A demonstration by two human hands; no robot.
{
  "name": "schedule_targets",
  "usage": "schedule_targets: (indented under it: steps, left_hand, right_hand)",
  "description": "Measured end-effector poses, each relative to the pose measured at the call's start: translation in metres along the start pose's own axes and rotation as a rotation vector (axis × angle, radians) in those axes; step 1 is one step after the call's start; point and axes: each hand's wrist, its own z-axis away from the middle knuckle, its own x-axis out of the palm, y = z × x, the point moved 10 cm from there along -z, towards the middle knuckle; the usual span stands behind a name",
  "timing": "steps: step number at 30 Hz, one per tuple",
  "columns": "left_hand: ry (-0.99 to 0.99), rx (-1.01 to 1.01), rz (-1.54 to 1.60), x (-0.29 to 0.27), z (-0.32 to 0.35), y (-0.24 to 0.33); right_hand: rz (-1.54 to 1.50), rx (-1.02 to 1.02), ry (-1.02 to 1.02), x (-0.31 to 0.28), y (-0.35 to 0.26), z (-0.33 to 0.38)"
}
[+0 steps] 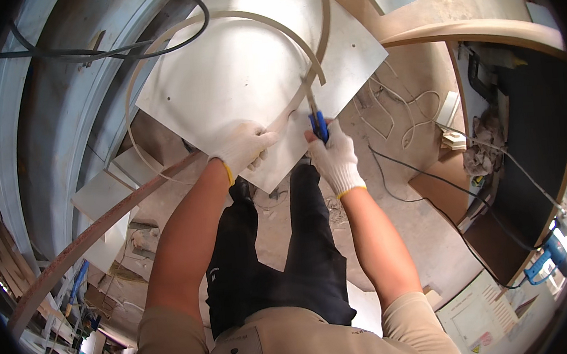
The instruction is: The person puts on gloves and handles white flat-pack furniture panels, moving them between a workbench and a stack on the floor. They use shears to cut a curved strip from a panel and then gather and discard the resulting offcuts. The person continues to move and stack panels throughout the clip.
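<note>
Now, head view: the right hand (pixel 333 152) has its fingers wrapped round a blue-handled tool (pixel 319 127), up by the long strip (pixel 326 15) above the white surface (pixel 222 69); the left hand (pixel 246 144) curls along it, pinch hidden, can't tell.

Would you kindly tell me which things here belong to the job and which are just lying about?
Apparently in use: blue-handled tool in right hand; brown strip at left hand; white panel beneath.
Seemingly idle: crumpled cloth; blue power tool.
</note>
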Motion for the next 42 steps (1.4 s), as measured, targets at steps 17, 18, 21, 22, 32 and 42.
schedule_targets:
  steps: [17,18,21,22,32,42]
  left_hand:
    - [0.018,0.082,0.122,0.013,0.024,0.018]
    - [-0.005,0.101,0.137,0.017,0.025,0.021]
    - [0.072,0.091,0.062,0.012,0.021,0.020]
    - [0.088,0.052,0.024,0.010,0.018,0.015]
    - [0.209,-0.001,-0.197,0.004,-0.010,-0.012]
    - [0.383,0.081,-0.418,-0.003,-0.014,-0.005]
  right_hand:
    - [-0.370,-0.136,0.437,-0.070,-0.003,-0.006]
    - [-0.252,-0.164,0.434,-0.072,-0.011,-0.005]
    - [-0.191,-0.183,0.386,-0.065,-0.016,0.008]
    - [0.008,-0.173,0.320,-0.055,-0.017,0.014]
    - [0.634,-0.042,-0.170,0.032,0.027,0.046]
    - [0.731,-0.056,-0.195,0.034,0.040,0.036]
